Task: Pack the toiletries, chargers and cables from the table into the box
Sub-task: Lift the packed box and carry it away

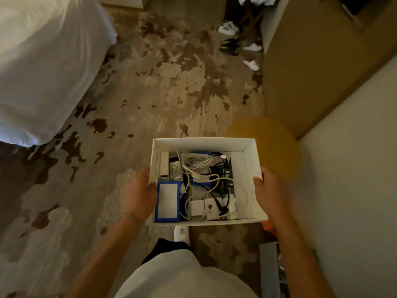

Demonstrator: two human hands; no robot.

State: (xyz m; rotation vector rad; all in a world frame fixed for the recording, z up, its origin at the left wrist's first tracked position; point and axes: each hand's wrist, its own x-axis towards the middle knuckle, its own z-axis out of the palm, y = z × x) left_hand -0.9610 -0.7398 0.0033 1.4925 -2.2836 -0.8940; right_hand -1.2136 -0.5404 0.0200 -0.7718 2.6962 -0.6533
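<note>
— Where is the box?

— The white cardboard box (pixel 205 145) is held up in the air above the patterned carpet (pixel 171 78), open at the top. Inside lie a blue-edged case (pixel 168 202), tangled white cables (pixel 198 163), white charger plugs (pixel 204 208), a black adapter (pixel 224 179) and a small spray bottle (pixel 175 168).

— And the hands?

— The left hand (pixel 139 192) grips the box's left wall, thumb over the rim. The right hand (pixel 271 190) clasps the right wall likewise.

— Around it?

— A bed with white linen (pixel 43 72) on the left, a round yellow table (pixel 268 147) just beyond the box, shoes (pixel 229 37) far off by the wall.
</note>
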